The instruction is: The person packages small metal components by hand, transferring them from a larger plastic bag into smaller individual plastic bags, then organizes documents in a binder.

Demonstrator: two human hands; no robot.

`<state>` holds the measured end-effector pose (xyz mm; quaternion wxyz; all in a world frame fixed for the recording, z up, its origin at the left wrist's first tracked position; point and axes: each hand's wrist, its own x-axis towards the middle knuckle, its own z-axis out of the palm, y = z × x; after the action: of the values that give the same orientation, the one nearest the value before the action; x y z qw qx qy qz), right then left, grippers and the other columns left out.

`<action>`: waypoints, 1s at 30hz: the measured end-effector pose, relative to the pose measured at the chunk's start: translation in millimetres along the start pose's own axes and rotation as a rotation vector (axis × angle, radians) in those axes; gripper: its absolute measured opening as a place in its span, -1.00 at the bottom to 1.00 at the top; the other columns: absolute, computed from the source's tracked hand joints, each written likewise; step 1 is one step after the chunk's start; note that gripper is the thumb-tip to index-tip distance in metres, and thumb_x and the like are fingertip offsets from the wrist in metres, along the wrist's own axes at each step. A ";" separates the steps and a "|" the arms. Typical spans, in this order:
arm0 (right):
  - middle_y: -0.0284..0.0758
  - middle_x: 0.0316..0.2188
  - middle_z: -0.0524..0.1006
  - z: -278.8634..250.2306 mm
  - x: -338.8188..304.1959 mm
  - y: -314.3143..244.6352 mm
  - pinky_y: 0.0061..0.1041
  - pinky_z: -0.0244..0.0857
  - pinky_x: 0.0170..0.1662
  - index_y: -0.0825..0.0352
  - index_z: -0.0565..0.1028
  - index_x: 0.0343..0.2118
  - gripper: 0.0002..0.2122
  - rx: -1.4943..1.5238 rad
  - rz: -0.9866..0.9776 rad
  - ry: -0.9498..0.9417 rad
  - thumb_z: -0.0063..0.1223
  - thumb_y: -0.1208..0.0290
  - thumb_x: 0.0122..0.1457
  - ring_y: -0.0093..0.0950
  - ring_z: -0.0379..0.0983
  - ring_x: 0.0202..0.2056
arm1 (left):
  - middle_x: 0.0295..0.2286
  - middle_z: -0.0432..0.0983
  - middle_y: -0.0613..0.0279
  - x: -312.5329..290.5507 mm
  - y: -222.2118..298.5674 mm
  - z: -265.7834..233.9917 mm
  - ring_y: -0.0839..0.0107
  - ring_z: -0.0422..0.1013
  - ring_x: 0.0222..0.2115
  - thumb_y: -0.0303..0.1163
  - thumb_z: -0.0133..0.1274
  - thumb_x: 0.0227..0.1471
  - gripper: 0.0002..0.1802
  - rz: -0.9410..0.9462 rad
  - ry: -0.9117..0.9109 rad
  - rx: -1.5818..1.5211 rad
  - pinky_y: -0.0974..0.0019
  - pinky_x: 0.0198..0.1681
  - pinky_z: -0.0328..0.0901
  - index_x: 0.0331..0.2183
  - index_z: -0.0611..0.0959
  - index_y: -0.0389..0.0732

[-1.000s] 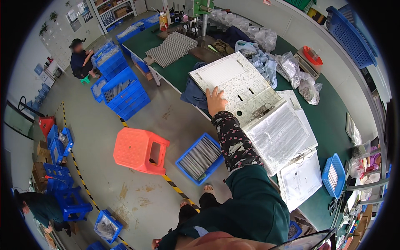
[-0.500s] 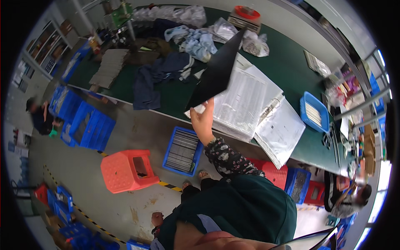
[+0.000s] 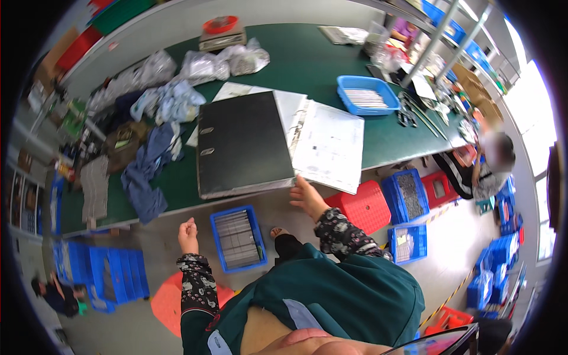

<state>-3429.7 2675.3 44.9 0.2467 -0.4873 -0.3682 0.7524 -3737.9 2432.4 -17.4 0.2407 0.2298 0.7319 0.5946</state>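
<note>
A black ring binder [image 3: 245, 142] lies closed on the green table in front of me, two metal-edged slots showing in its cover. Partly beneath it, an open file with sheets in clear sleeves [image 3: 328, 142] spreads to the right, its metal rings along the inner edge. My right hand [image 3: 309, 199] is at the binder's near right corner, fingers apart and nothing in them; whether the fingertips touch the corner I cannot tell. Below the table edge, left of the binder, my left hand [image 3: 188, 238] hangs with its fingers curled and no object visible in it.
Dark blue clothing [image 3: 148, 171] and clear plastic bags [image 3: 204, 66] lie left and behind. A blue basket [image 3: 368, 94] stands at the right, past it scissors [image 3: 407, 112]. Below are a blue crate [image 3: 255, 219] and red stools [image 3: 362, 207]. A person [image 3: 494, 168] sits far right.
The raised black cover now lies flat over the clear-sleeved pages. My right hand has let it go, and my left hand has come up and forward. The view has turned right.
</note>
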 end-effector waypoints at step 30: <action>-0.14 -0.06 0.28 25.9 8.8 -94.3 -0.44 0.18 -0.07 0.43 0.33 -0.09 -0.53 -0.851 -0.480 -0.147 0.10 0.27 -0.04 -0.32 0.20 -0.03 | -0.44 0.28 0.40 36.6 62.8 61.1 0.55 0.28 -0.43 -0.33 -0.10 0.09 -0.89 -0.164 0.128 -0.098 0.43 -0.28 0.27 -0.34 0.39 -0.13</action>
<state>-3455.8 2730.9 121.5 0.1655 -0.3919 -0.7610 0.4897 -3725.0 2513.3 30.5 0.2522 0.1185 0.7321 0.6215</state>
